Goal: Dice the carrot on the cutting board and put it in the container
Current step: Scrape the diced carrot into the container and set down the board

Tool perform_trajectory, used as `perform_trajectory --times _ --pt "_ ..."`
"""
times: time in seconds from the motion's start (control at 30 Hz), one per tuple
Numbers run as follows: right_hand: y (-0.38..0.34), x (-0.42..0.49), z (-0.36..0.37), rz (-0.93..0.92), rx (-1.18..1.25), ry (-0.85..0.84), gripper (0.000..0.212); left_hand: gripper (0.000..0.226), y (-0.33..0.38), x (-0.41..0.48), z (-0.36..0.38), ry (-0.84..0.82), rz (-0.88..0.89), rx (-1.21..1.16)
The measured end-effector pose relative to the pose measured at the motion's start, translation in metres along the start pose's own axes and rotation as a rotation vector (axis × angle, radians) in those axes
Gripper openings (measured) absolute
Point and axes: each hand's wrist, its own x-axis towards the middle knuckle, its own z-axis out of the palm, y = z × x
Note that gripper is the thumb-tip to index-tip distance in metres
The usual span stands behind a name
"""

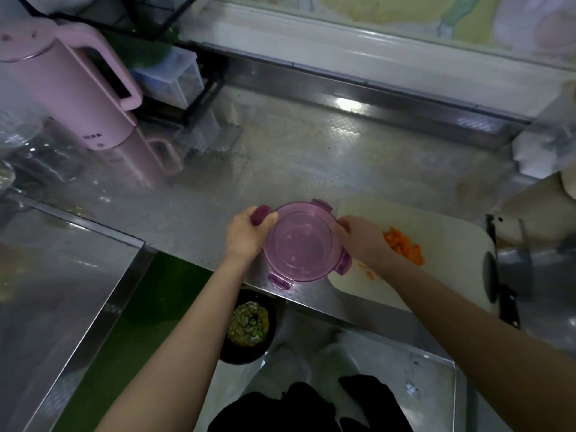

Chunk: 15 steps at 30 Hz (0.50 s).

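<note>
Both hands (pixel 304 236) on purple container (pixel 300 244)

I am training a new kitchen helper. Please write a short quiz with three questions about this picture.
1. True or false: the diced carrot already lies inside the purple container.
2. Look at the left hand and the right hand. Which one grips the container? A) only the left, B) only the right, C) both.
3. Fill in the gap: the carrot pieces lie on the white ____.

Key
1. False: the carrot is outside the container, to its right.
2. C
3. cutting board
</note>
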Motion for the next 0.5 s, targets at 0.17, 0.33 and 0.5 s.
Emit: perform_trajectory --times 0.17,0.33,0.5 --pt "0.002 -0.004 0.001 -0.009 -0.027 -0.055 0.034 0.010 0.017 -0.004 -0.002 -0.100 -0.050 -0.076" --pt "0.005 -0.011 0.008 -0.022 0.168 0.044 0.032 0.042 0.034 -0.001 -0.011 -0.271 -0.125 -0.132" --pt "-0.001 -0.011 -0.001 0.071 0.288 0.125 0.022 0.048 0.022 0.000 -0.010 -0.170 -0.070 -0.100"
